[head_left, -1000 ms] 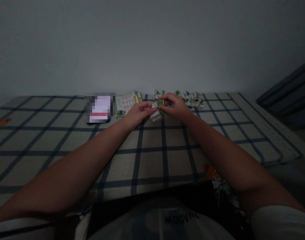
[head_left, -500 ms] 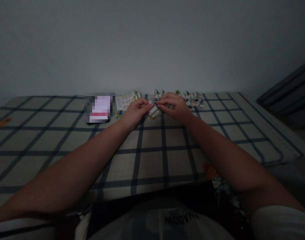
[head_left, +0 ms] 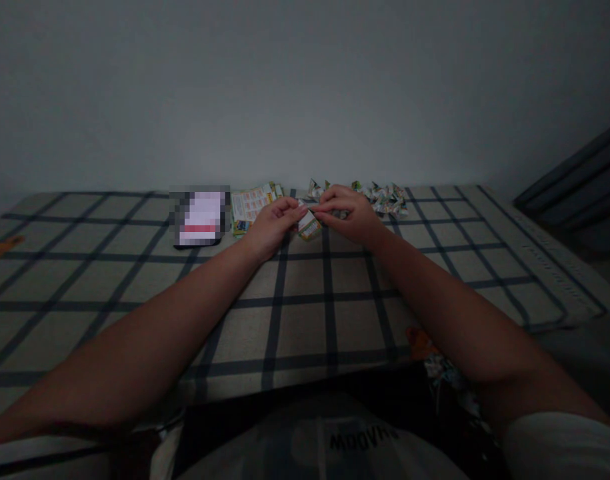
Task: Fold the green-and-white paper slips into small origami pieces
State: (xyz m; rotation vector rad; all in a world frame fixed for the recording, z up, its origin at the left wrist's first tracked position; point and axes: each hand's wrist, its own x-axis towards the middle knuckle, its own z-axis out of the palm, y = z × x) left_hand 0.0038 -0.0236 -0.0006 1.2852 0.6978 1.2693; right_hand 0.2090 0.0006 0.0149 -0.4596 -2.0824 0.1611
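Observation:
Between my two hands is a small piece of printed paper (head_left: pixel 309 227), white with green and yellow, partly folded. My left hand (head_left: pixel 275 223) pinches its left side between thumb and fingers. On the other side, the thumb and fingertips of my right hand (head_left: pixel 349 212) close on its upper right edge. A stack of printed paper sheets (head_left: pixel 249 207) lies just behind and left of my left hand. Several small folded paper pieces (head_left: pixel 387 199) are gathered beyond my right hand, which hides some of them.
A phone (head_left: pixel 201 217) with a lit, blurred screen lies left of the stack. The checked tablecloth (head_left: pixel 305 320) spreads under everything, and a plain wall (head_left: pixel 305 93) rises behind. Dark striped fabric (head_left: pixel 585 187) shows at the far right.
The paper between my hands has turned slightly, and more of its printed face shows. Both hands stay in nearly the same place.

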